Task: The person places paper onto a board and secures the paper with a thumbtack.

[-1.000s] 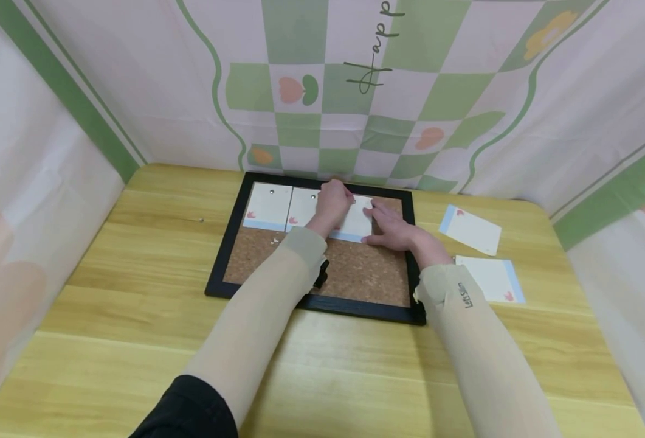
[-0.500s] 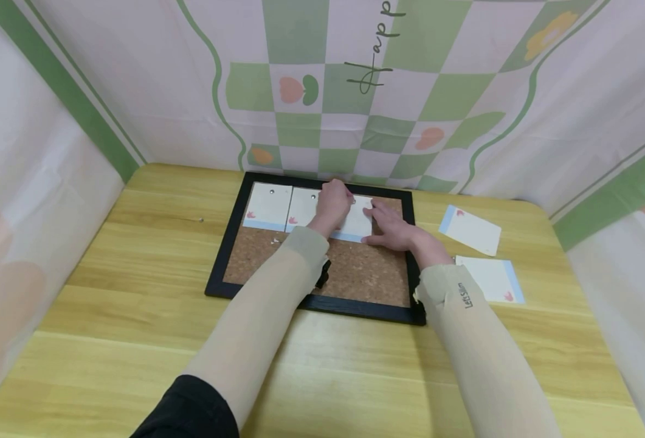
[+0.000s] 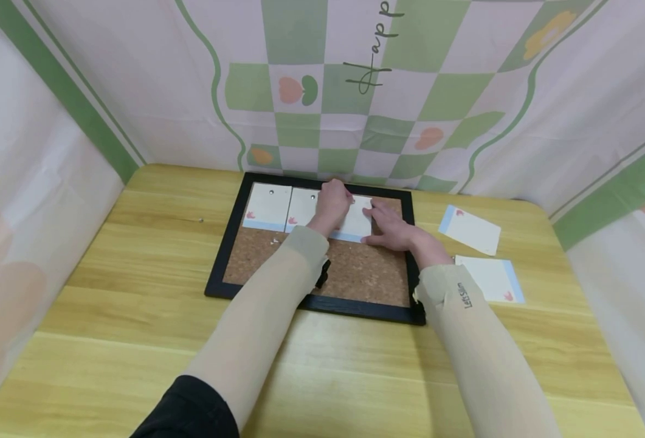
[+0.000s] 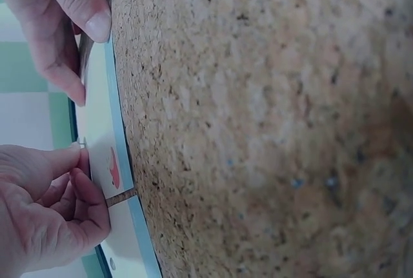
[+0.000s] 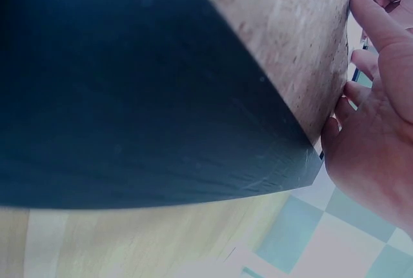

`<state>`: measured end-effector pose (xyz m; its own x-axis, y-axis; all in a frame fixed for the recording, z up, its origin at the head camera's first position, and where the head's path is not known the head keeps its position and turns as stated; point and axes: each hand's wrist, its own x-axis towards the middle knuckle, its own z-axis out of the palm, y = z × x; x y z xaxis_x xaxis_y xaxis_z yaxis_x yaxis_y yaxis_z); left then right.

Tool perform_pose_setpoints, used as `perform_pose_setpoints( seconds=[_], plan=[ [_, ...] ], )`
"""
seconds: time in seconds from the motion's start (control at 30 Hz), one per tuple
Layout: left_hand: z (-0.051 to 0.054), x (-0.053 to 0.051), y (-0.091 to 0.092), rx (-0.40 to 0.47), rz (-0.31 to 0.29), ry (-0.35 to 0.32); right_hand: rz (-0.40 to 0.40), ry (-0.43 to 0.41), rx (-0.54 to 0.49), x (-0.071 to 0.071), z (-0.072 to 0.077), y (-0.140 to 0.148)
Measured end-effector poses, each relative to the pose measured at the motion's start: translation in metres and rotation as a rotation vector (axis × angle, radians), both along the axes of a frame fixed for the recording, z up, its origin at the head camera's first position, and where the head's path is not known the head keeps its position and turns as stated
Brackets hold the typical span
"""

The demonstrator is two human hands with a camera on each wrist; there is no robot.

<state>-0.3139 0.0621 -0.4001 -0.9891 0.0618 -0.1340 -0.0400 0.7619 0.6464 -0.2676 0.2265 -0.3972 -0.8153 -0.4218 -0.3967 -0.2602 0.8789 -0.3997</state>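
Observation:
A white card (image 3: pixel 359 220) with a blue strip lies on the cork board (image 3: pixel 371 274), third in a row along its top. My left hand (image 3: pixel 332 205) is at the card's upper part; in the left wrist view its thumb and finger pinch a small thumbtack (image 4: pixel 82 144) against the card. My right hand (image 3: pixel 392 227) rests at the card's right edge, fingers spread, thumb at the lower corner. Left of these, a first card (image 3: pixel 267 205) and a second card (image 3: pixel 300 210) each show a round silver tack head near the top; my left hand partly covers the second.
The board's black frame (image 3: pixel 363 308) lies on the wooden table (image 3: pixel 349 371) against a patterned curtain (image 3: pixel 344 131). Two loose cards, an upper card (image 3: pixel 471 230) and a lower card (image 3: pixel 492 280), lie to the right. Small loose tacks (image 3: pixel 275 241) lie on the cork; another tack (image 3: pixel 200 220) lies on the table.

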Motion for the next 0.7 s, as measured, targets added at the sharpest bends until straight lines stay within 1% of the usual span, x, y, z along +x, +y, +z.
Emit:
perform_pose_setpoints(
  seconds=[0.43, 0.7],
  plan=[
    [-0.0018, 0.0001, 0.0008, -0.007, -0.025, 0.015, 0.004, 0.006, -0.002, 0.0007, -0.0004, 0.0003],
    [-0.004, -0.0005, 0.0028, -0.041, -0.046, 0.039, 0.004, 0.003, -0.003, 0.0013, -0.0003, 0.0005]
  ],
)
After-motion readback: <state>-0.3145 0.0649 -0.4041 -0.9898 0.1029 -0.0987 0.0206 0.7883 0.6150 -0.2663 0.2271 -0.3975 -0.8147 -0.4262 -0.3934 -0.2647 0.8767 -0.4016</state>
